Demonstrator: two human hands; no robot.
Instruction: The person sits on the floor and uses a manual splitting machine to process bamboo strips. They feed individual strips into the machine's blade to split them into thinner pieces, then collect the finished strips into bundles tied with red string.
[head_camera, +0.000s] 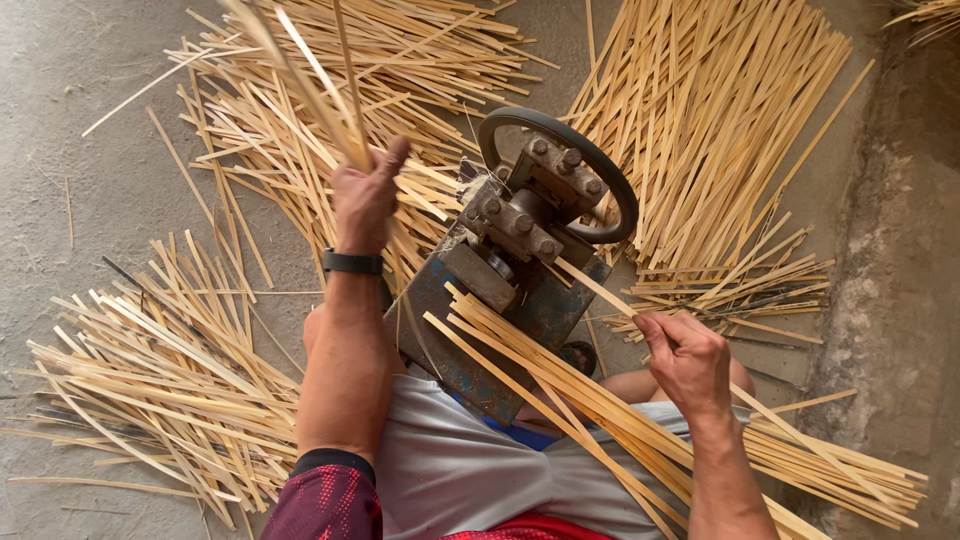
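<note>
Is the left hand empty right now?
No, the left hand is raised and closed around a bunch of thin bamboo strips, while the right hand pinches a single strip at the metal machine.

Pale bamboo strips raised; 1 strip entering machine.

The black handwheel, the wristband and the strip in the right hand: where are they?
Black handwheel (628, 200), head view, right rim.
Wristband (352, 262), head view, middle of band.
Strip in right hand (595, 287), head view, bare length before the fingers.

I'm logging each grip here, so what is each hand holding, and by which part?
The left hand grips a bundle of bamboo strips at their near ends. The right hand pinches one bamboo strip partway along, its far end at the splitting machine.
</note>
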